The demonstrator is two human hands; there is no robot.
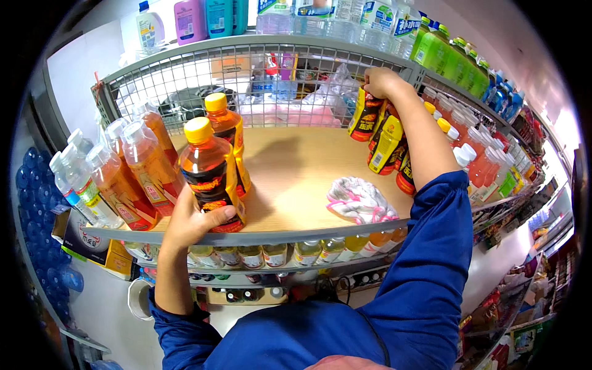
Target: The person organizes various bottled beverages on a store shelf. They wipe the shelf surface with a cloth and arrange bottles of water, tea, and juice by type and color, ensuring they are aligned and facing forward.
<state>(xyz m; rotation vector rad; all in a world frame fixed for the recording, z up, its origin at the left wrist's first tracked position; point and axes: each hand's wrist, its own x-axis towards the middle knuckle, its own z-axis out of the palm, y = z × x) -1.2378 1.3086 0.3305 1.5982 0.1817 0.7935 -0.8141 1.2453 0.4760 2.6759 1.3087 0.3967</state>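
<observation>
My left hand (199,219) is wrapped around the lower part of a yellow-capped drink bottle (210,178) near the front edge of a wooden shelf board (286,162). Another yellow-capped bottle (222,113) stands right behind it. At the back right, my right hand (381,82) grips the top of a black-and-yellow labelled bottle (363,120), its cap hidden by the fingers. Similar bottles (386,145) stand in front of that one, partly behind my forearm. A crumpled white cloth with pink edging (360,199) lies near the front edge, right of the middle.
Orange-red drink bottles (150,171) and clear-capped bottles stand at the left end. A wire mesh panel (185,88) closes off the back. Water bottles (342,21) line the shelf above. Pink drink bottles (483,166) fill the right side, and more bottles (307,252) sit below.
</observation>
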